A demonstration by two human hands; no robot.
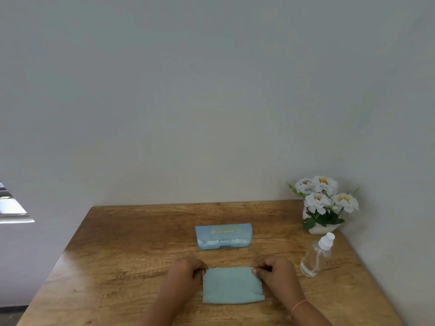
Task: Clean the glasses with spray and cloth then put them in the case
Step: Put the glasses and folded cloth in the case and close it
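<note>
A table [117, 267] stands against a wall [211, 102]. Near its front lies a cloth [231, 285], the left hand [186, 270] pinching its far left corner, the right hand [275, 270] its far right. A case [223, 236] sits behind the cloth. To the right stands a spray bottle [316, 255], a flower pot [323, 205] behind it.

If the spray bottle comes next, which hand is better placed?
Right, probably. The spray bottle stands just right of the right hand; the left hand is across the cloth from it. Both hands pinch the cloth's far corners, so the right must let go first.
</note>
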